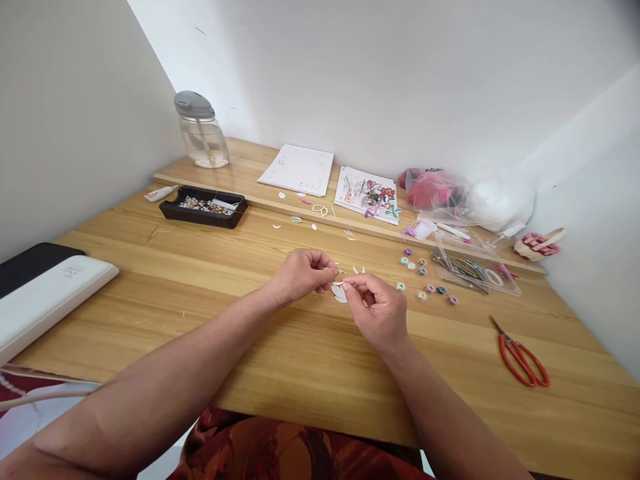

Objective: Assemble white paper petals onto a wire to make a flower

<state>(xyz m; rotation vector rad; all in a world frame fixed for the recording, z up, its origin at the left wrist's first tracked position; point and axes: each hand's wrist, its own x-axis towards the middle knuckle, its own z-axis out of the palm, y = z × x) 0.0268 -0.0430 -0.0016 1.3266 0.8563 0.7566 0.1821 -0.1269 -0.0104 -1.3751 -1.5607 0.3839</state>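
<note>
My left hand (307, 275) is closed in a pinch, thumb against fingertips. What it pinches is too small to make out. Close beside it, my right hand (377, 308) pinches a small thin white piece (338, 283) that reaches toward the left fingertips. Just below the fingertips lies a white rounded cutout (339, 295), partly hidden by the hands. Small pointed white slivers (359, 270) rest on the table behind my right hand.
Right of my hands lie several thread bobbins (422, 271), red-handled scissors (523, 353) and a clear tray of tools (475, 270). A black bead tray (203, 217) and a water jar (204, 137) stand at left. Paper sheets (300, 167) lie on the raised ledge.
</note>
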